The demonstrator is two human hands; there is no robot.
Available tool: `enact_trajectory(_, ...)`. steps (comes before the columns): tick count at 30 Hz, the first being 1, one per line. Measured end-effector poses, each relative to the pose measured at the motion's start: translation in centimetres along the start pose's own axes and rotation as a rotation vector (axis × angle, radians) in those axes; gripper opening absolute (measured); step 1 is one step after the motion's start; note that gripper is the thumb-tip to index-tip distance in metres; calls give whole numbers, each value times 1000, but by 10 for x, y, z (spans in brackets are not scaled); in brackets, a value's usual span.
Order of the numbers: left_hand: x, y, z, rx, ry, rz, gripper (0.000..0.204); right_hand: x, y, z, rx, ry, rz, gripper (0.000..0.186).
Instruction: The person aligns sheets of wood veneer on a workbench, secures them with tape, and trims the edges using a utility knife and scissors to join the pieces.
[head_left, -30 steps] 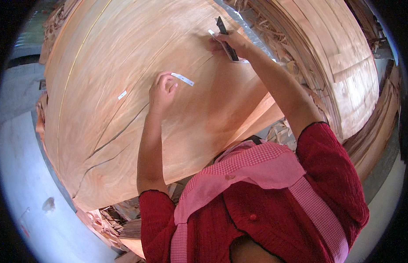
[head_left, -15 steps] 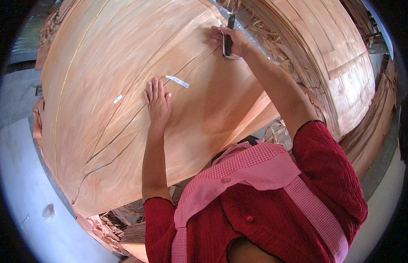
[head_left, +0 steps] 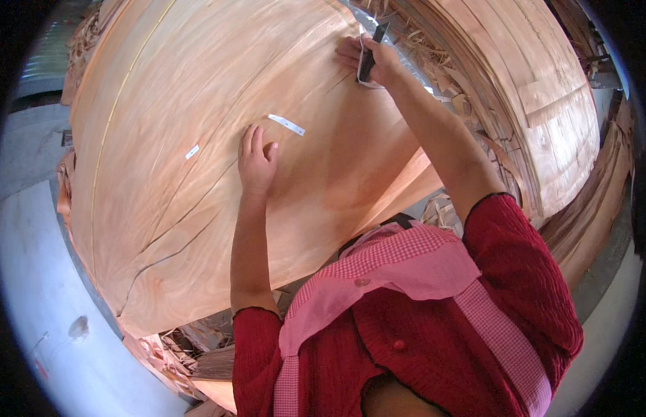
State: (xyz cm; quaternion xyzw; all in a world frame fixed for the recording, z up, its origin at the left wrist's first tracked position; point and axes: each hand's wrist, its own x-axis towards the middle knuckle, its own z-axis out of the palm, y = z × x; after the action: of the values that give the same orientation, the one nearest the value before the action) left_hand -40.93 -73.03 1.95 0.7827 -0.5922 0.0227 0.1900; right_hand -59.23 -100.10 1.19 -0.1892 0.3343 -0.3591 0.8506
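Observation:
A large sheet of thin wood veneer (head_left: 295, 184) with dark cracks lies before me. My left hand (head_left: 257, 163) rests on it over a crack, thumb apart and fingers slightly bent, holding nothing. Just beyond its fingertips a short strip of white perforated tape (head_left: 287, 125) is stuck on; a smaller white tape piece (head_left: 192, 151) lies farther left. At the sheet's far right edge, my right hand (head_left: 378, 61) grips a flat black tool (head_left: 368, 61), its exact kind unclear. White tape (head_left: 370, 85) loops around that hand, whose fingertips reach onto the veneer.
A tall stack of veneer sheets (head_left: 538, 104) stands to the right, with wood scraps (head_left: 441, 66) in the gap. A thin yellow line (head_left: 113, 111) runs along the veneer's left part. Pale boards (head_left: 52, 292) lie at the left; more scraps (head_left: 170, 361) are below the near edge.
The black tool in my right hand has tilted further to the right. My left hand's fingers have drawn in and bent slightly. The whole view has shifted a little.

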Motion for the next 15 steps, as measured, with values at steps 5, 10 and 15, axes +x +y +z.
enact_trajectory(5,21,16,-17,326,-230,236,49,1,-3,-2,-8,-24,30,34)
enact_trajectory(10,24,19,-17,408,-239,213,50,1,-2,-3,-6,-31,44,30)
enact_trajectory(15,29,23,-16,407,-320,156,52,3,-2,-3,20,6,52,27)
